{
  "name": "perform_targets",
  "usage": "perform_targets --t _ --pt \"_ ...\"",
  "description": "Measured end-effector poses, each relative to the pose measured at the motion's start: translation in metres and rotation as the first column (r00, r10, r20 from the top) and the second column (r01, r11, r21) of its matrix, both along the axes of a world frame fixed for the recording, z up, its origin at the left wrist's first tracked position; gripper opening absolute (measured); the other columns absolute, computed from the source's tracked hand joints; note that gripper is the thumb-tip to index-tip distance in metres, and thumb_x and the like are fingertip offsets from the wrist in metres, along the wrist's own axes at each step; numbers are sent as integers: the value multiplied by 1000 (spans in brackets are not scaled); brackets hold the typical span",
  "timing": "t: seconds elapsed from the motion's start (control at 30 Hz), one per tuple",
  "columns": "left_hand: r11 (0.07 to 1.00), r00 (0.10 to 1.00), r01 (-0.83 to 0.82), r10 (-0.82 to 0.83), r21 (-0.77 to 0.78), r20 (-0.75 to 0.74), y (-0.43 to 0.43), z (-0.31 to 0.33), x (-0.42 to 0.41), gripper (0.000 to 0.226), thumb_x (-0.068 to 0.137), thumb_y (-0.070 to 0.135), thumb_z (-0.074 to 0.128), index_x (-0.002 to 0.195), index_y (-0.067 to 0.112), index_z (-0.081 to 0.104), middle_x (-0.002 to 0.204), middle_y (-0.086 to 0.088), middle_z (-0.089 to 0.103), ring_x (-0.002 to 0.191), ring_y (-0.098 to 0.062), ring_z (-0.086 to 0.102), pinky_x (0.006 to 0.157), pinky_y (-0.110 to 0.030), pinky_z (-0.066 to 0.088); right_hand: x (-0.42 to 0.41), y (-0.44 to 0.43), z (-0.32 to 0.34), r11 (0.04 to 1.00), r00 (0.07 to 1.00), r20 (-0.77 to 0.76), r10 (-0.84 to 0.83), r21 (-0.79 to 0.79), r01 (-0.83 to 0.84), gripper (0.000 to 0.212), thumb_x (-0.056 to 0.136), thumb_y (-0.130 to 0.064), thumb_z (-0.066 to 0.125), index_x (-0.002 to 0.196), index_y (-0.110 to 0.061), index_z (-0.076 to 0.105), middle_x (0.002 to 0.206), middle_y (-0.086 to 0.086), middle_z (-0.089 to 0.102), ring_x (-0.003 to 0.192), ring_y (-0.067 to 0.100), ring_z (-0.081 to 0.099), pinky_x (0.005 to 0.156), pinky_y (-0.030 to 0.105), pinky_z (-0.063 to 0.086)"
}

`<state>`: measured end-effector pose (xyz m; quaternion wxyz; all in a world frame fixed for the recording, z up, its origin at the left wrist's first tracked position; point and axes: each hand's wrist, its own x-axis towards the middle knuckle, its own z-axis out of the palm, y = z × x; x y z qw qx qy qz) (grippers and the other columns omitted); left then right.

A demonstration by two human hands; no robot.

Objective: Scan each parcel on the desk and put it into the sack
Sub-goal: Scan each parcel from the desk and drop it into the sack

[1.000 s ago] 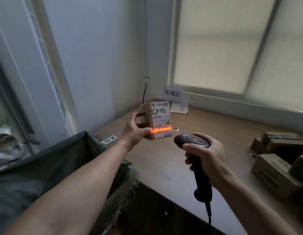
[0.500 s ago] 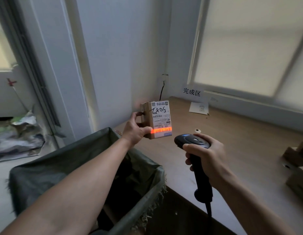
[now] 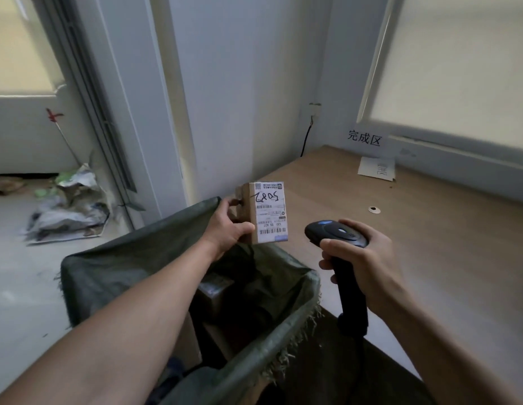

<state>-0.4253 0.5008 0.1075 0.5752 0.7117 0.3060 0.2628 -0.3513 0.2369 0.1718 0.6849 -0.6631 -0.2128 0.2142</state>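
Note:
My left hand (image 3: 225, 229) grips a small brown cardboard parcel (image 3: 266, 213) upright, its white shipping label with handwritten numbers facing me. The parcel hangs just above the far rim of the open dark green sack (image 3: 155, 252), at the desk's left end. My right hand (image 3: 362, 258) holds the black handheld scanner (image 3: 337, 233) by its handle, head pointed toward the parcel, a short way to its right. No red scan line shows on the label. Inside the sack lie other cardboard parcels (image 3: 215, 285), partly in shadow.
The wooden desk (image 3: 429, 244) runs right under a window with a blind. A white paper sign (image 3: 377, 168) leans at the back, and a small round white object (image 3: 374, 210) lies on the desk. Crumpled packaging (image 3: 67, 206) lies on the floor at left.
The red scan line on the label has gone out. The view swung left, and the parcel now sits over the sack's mouth instead of over the desk. The other parcels at right left the view.

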Motion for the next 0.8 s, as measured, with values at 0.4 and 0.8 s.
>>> perform_targets --t 0.4,0.8 --pt "998 814 60 -67 -31 -576 16 -105 -72 69 71 14 81 134 15 54 113 -6 62 98 -24 64 76 -33 56 -12 31 -36 997 996 -48 72 -38 -74 80 61 -14 84 136 -10 56 67 21 68 60 33 64 58 40 47" --pt "958 748 141 63 250 -660 15 -131 -48 28 97 9 56 117 16 75 125 -5 71 119 -23 63 103 -30 45 -3 12 -52 996 995 -99 13 -89 -22 83 54 -20 81 133 -9 58 67 15 69 62 34 67 56 38 50"
